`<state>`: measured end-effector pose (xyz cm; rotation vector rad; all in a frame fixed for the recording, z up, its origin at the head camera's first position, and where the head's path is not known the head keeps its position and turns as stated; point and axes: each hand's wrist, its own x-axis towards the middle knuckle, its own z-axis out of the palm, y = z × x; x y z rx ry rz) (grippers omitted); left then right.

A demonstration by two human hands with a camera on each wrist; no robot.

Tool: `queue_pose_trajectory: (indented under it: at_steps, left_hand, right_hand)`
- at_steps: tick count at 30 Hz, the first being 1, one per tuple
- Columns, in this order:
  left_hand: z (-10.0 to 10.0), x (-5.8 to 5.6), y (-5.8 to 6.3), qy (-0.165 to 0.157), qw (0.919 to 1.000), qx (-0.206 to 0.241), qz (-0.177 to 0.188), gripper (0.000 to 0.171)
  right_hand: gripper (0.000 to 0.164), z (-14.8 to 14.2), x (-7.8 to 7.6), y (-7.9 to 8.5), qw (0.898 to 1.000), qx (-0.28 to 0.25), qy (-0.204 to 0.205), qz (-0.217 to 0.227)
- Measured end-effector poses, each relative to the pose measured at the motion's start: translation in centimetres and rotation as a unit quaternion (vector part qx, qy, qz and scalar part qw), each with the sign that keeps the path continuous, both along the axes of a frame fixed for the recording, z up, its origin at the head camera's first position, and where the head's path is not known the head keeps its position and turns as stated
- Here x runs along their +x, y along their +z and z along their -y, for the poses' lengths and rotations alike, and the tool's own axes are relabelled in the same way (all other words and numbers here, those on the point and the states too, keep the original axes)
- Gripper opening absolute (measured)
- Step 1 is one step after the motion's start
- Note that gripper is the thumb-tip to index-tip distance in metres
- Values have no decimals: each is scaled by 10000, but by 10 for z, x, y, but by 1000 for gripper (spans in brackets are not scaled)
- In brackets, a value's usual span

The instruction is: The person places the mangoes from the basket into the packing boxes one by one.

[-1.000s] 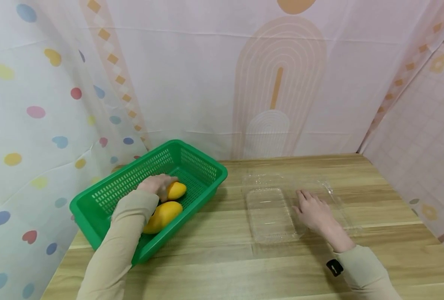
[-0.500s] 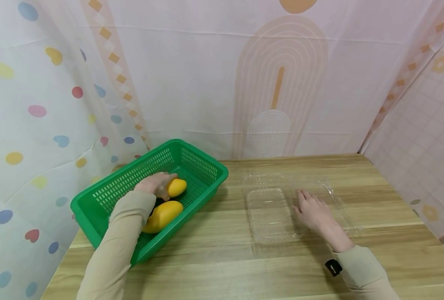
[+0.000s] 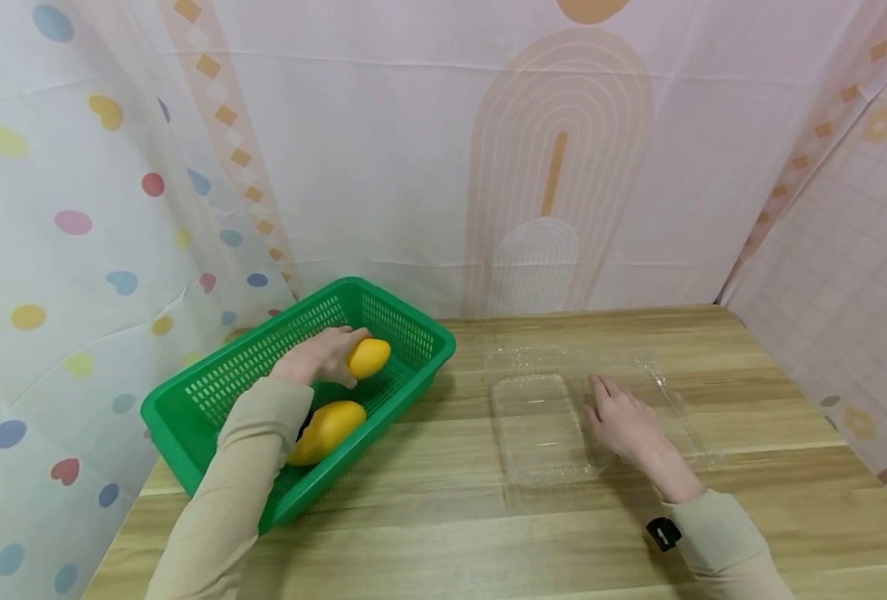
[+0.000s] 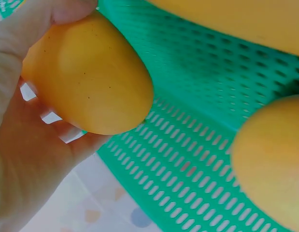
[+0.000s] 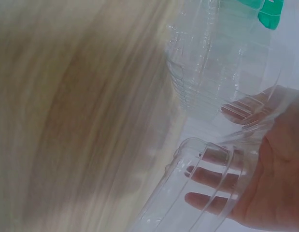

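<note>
My left hand (image 3: 322, 354) grips a yellow mango (image 3: 369, 358) inside the green plastic basket (image 3: 160, 410). Seen from the left wrist, the thumb presses one side of this mango (image 4: 93, 72) and the fingers curl round the other. A second mango (image 3: 328, 432) lies nearer the basket's front wall, partly behind the sleeve. The left wrist view has two more yellow fruits, one at the right and one along the top edge. My right hand (image 3: 625, 423) rests with extended fingers on a clear plastic clamshell container (image 3: 539, 429), near the fold between its tray and lid.
Both the basket and the unfolded container stand on a wood-grain table (image 3: 443, 550). A patterned cloth (image 3: 383, 167) hangs behind the table's back edge and along both sides. The basket's raised walls surround the left hand.
The left hand has lifted the mango slightly and moved it right and toward the back of the basket. The right hand and the container have stayed in place.
</note>
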<state>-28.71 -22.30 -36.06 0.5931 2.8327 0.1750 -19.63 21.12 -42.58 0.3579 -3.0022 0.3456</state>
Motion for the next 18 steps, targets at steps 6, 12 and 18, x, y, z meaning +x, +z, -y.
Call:
queue_pose_trajectory:
  at_steps: [6,12,18]
  left_hand:
    - [-9,2,14,-58,9998,7,-169,70]
    - [-27,6,26,-161,9992,155,-333,71]
    - [-51,10,36,-186,9986,145,-483,71]
  right_hand:
    - [53,1,-1,0,10000,-4,-31,-58]
    - [51,1,-1,0,9998,61,15,-175]
    - [51,1,-2,-1,9998,92,-4,-187]
